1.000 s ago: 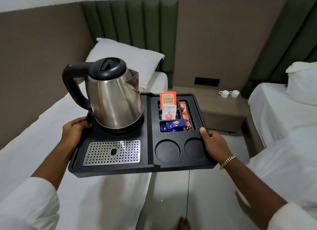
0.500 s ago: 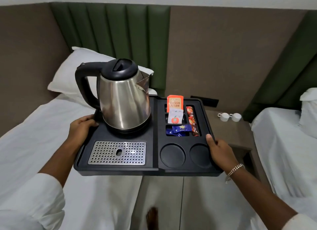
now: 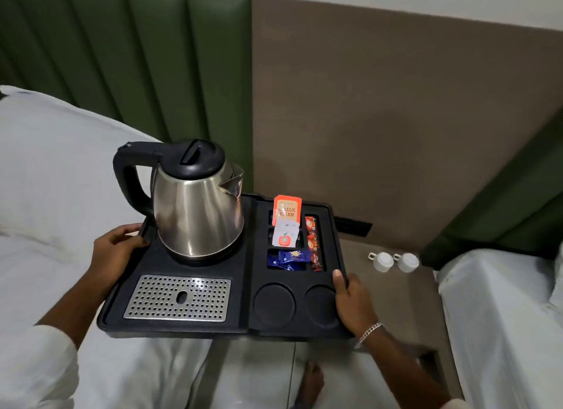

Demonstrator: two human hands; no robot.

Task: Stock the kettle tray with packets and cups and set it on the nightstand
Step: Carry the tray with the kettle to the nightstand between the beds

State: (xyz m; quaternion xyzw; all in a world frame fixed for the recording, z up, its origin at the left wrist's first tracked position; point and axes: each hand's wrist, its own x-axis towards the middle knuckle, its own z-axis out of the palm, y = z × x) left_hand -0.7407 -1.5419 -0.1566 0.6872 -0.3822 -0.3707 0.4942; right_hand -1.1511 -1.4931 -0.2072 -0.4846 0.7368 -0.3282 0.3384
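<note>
The tray [image 3: 195, 264] is held level in the air between two beds, gripped at its left edge by the left hand [image 3: 114, 250] and at its right edge by the right hand [image 3: 353, 302], each hand closed on the rim with the thumb laid on top; a steel kettle [image 3: 198, 213] is seated upright on the tray's left half, behind a perforated metal grate [image 3: 178, 297]; packets [image 3: 286, 228] are lodged in the compartments at the right rear, an orange one standing tallest; the two round cup recesses [image 3: 274, 305] at the right front are seen unfilled; two white cups [image 3: 393, 261] are placed side by side on the nightstand [image 3: 405, 311], to the right of the tray and apart from it.
</note>
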